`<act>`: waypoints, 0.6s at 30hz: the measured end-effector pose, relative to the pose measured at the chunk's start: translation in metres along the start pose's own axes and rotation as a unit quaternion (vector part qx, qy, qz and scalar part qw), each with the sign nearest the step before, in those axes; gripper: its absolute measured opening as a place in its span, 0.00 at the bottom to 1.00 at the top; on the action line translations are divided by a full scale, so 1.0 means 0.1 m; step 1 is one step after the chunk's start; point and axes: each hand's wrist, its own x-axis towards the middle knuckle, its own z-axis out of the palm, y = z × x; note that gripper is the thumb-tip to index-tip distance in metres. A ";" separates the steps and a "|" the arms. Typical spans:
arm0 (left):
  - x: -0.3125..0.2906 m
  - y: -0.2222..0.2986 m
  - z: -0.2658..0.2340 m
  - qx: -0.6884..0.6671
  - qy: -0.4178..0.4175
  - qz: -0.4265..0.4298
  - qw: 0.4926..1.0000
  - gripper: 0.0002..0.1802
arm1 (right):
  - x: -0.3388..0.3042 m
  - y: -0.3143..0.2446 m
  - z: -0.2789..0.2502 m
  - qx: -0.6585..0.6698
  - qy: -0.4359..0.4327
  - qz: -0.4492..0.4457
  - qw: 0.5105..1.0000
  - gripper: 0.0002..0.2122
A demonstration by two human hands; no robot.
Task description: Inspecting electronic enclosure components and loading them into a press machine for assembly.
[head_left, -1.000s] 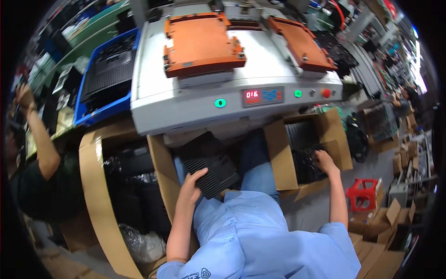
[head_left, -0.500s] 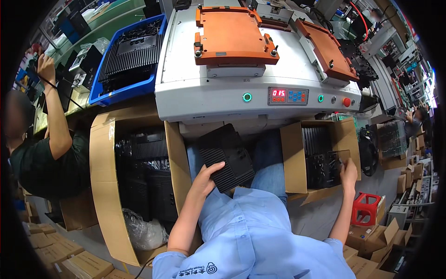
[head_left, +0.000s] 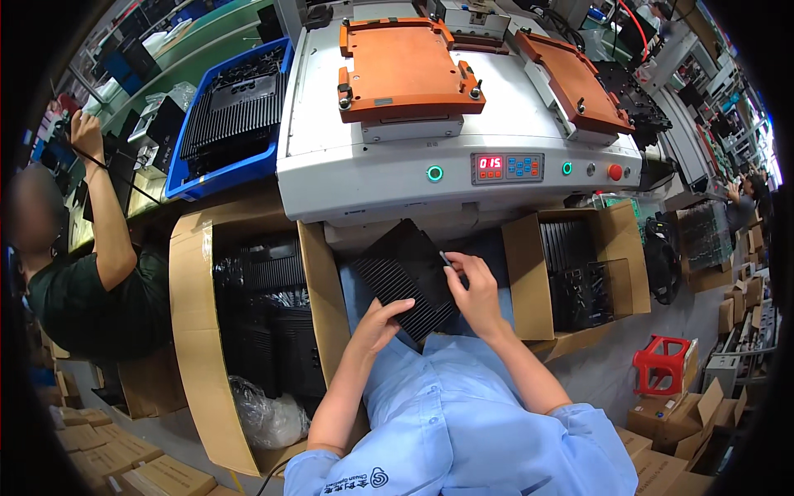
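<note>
A black ribbed metal housing [head_left: 405, 277], like a heat-sink cover, lies tilted over my lap. My left hand [head_left: 382, 325] grips its lower left edge, with the thumb across the fins. At the housing's right side is my right hand [head_left: 475, 289], thumb and fingers pinched together. A small greyish tip shows at those fingers; what it belongs to I cannot make out. To the right an open carton [head_left: 529, 281] holds more black ribbed parts [head_left: 566, 252]. A larger carton [head_left: 194, 339] on the left contains black housings [head_left: 277, 347] and clear plastic wrap [head_left: 265, 413].
Ahead stands a white machine [head_left: 372, 178] with orange fixtures [head_left: 405, 70], a lit control panel [head_left: 507, 169] and a red button [head_left: 614, 172]. A blue bin [head_left: 178, 178] of black housings is at the far left, beside another person [head_left: 91, 289]. A red stool [head_left: 662, 365] stands right.
My right hand has come from the right-hand carton to the right side of the housing. My left hand still holds the housing over my lap. The view has shifted slightly.
</note>
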 end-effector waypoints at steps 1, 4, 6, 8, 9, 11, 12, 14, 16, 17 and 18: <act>-0.02 0.01 0.00 0.003 -0.005 0.008 1.000 0.19 | -0.01 0.02 0.07 -0.029 0.007 -0.030 0.999 0.10; -0.01 0.03 0.04 0.009 -0.013 0.016 1.000 0.18 | 0.00 0.02 0.12 -0.062 0.011 -0.044 0.997 0.10; -0.01 0.02 0.04 0.015 -0.010 0.020 1.000 0.18 | -0.02 0.03 0.14 -0.074 0.013 -0.047 0.996 0.10; 0.01 -0.01 0.01 0.029 -0.009 0.005 1.000 0.19 | -0.02 0.04 0.14 -0.088 0.017 -0.050 0.995 0.09; 0.01 -0.01 0.02 0.028 -0.010 0.004 1.000 0.19 | -0.02 0.04 0.14 -0.084 0.013 -0.042 0.995 0.10; 0.01 -0.02 0.02 0.034 -0.009 0.004 0.999 0.21 | -0.01 0.06 0.13 -0.079 0.008 -0.034 0.996 0.10; 0.00 -0.01 0.02 0.034 -0.007 0.004 0.999 0.21 | 0.01 0.09 0.11 -0.080 0.019 -0.062 0.995 0.10; -0.01 -0.01 0.03 0.046 -0.019 -0.003 0.999 0.22 | 0.04 0.13 0.09 -0.079 0.029 -0.091 0.992 0.11; 0.00 -0.02 0.00 0.040 -0.028 -0.008 0.999 0.23 | 0.06 0.13 0.08 0.158 -0.006 0.154 0.975 0.09; -0.01 -0.01 -0.01 0.034 -0.037 -0.010 0.999 0.23 | 0.07 0.15 0.08 0.161 -0.011 0.150 0.975 0.09; -0.02 -0.02 -0.02 0.032 -0.029 -0.003 0.999 0.23 | 0.06 0.22 0.07 0.216 -0.059 0.196 0.955 0.09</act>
